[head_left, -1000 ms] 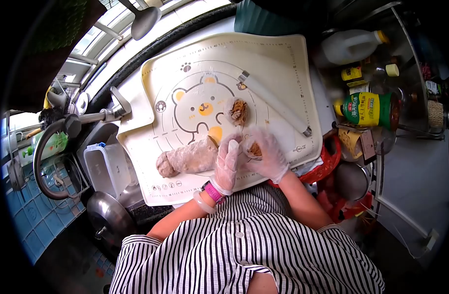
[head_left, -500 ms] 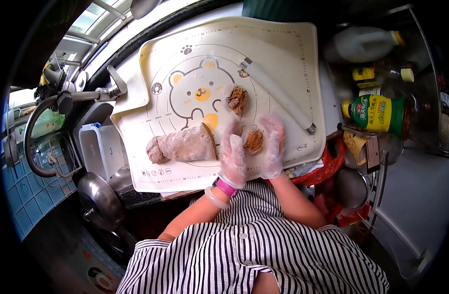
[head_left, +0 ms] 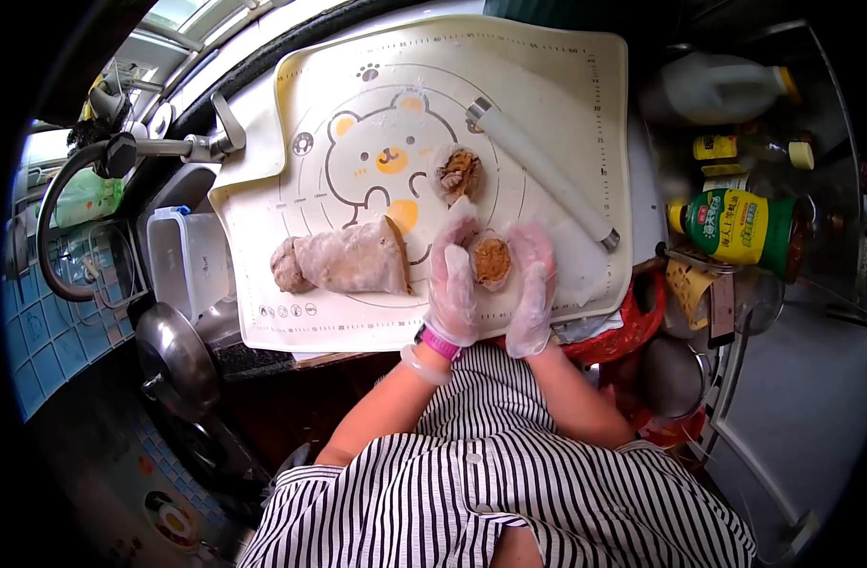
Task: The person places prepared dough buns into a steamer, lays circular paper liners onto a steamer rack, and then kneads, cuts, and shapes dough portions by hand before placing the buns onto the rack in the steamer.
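A cut piece of dough point(head_left: 493, 258), with a brown face turned up, sits on the baking mat point(head_left: 566, 95) between my gloved hands. My left hand point(head_left: 454, 289) lies along its left side with fingers stretched forward, and its edge seems to touch the piece. On the other side my right hand point(head_left: 532, 293) is cupped loosely, fingers extended, close against the piece. A second cut dough piece point(head_left: 459, 173) rests just beyond my left fingertips. Left of my hands lies a thick dough roll point(head_left: 348, 260), its brown cut end facing me on the right.
A white rolling pin point(head_left: 544, 175) with metal ends lies diagonally on the mat's right. A clear plastic container point(head_left: 192, 260) and a metal pan lid point(head_left: 178, 360) stand at the left, near the faucet point(head_left: 211, 147). Several bottles, including a green-yellow one point(head_left: 736, 227), line the right side.
My hands have come closer together around the near dough piece, the right one moving inward. The view has shifted slightly; the roll, the far piece and the rolling pin lie as before.
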Demonstrator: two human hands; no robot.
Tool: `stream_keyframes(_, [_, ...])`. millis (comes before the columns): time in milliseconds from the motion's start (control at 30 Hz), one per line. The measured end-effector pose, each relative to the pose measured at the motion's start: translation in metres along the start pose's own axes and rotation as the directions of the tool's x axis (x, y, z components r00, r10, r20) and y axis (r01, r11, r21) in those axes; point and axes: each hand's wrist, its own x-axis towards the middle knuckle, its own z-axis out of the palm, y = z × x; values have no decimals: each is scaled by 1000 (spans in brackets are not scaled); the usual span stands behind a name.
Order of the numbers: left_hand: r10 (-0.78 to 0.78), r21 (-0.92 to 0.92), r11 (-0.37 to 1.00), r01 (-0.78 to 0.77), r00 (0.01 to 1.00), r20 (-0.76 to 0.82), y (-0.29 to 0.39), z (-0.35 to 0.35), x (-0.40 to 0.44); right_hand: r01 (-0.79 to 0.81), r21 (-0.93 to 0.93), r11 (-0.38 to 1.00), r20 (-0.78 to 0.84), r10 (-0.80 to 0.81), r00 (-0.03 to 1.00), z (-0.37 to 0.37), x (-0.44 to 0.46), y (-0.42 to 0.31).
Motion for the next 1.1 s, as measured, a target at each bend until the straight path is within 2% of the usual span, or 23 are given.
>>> stream_keyframes(67, [10, -81, 997, -8, 1000, 21, -3, 5, 8, -50, 31, 998, -20, 51, 998, 11, -4, 4])
stream_keyframes(133, [29, 67, 997, -36, 994, 102, -4, 9, 9, -137, 105, 985, -68, 144, 987, 21, -1, 8])
stream_keyframes(200, [56, 104, 992, -66, 995, 88, 0, 20, -8, -170, 172, 970, -35, 179, 983, 21, 18, 13])
stream_keyframes(267, [-29, 80, 996, 36, 996, -90, 4, 30, -27, -267, 257, 929, 94, 251, 963, 20, 29, 10])
stream_keyframes(300, [-103, -49, 994, 99, 991, -87, 7, 29, -32, -281, 206, 937, 169, 249, 954, 15, 29, 8])
stream_keyframes(333, [-97, -47, 994, 93, 991, -89, 6, 24, -34, -279, 208, 937, 173, 245, 954, 9, 28, 9])
stream_keyframes(400, [6, 67, 998, -2, 998, -67, 3, 11, -31, 76, -94, 993, 60, -71, 996, 2, 22, 15])
stream_keyframes(433, [-42, 15, 999, 44, 990, -134, 18, 16, -22, -69, 65, 996, -35, 71, 997, 3, 10, 16])
stream_keyframes(467, [-42, 13, 999, 45, 989, -138, 14, 14, -16, -70, 62, 996, -31, 72, 997, 9, 5, 15])
stream_keyframes(533, [-51, 63, 997, 49, 998, 29, 3, 9, -12, -229, 201, 953, -19, 237, 971, 18, -3, 14])
stream_keyframes(567, [-39, 179, 983, 30, 998, 45, 3, 9, -19, -211, 131, 969, 1, 212, 977, 19, 1, 13])
stream_keyframes(600, [-32, 178, 984, 24, 998, 48, -1, 10, -22, -204, 133, 970, 1, 205, 979, 17, 8, 14])
stream_keyframes(667, [-70, 75, 995, 73, 997, -43, -1, 11, -30, -344, 180, 922, 212, 305, 928, 13, 20, 8])
stream_keyframes(700, [-98, 12, 995, 99, 993, -64, -1, 10, -32, -358, 159, 920, 207, 323, 923, 12, 27, 5])
stream_keyframes(733, [-108, -32, 994, 106, 990, -89, 8, 8, -27, -352, 160, 922, 210, 317, 925, 10, 39, 1])
stream_keyframes(800, [-110, -136, 986, 92, 985, -135, 21, 4, -1, -146, 76, 986, 230, 125, 965, 3, 69, -3])
stream_keyframes(833, [-117, -206, 975, 85, 982, -149, 25, 2, 15, -59, 95, 994, 145, 45, 988, 18, 84, -12])
stream_keyframes(867, [-131, -287, 954, 81, 979, -159, 28, 0, 35, -59, 97, 994, 148, 45, 988, 25, 103, -6])
stream_keyframes(933, [-175, -446, 890, 90, 972, -154, 26, -2, 73, 133, 71, 989, 285, -148, 947, 38, 135, 8])
stream_keyframes(967, [-203, -521, 848, 97, 967, -151, 21, -1, 90, 134, 73, 988, 287, -150, 946, 44, 138, 11])
stream_keyframes(1033, [-72, -439, 898, 12, 990, -119, 11, 3, 110, -13, 58, 998, 329, -7, 944, 59, 142, 17])
stream_keyframes(1067, [136, -238, 960, -146, 989, -58, 5, 4, 112, -16, 55, 998, 333, -3, 943, 63, 140, 18])
stream_keyframes(1100, [105, -234, 964, -124, 990, -89, -1, 9, 107, -39, 30, 999, 304, 28, 952, 64, 135, 18])
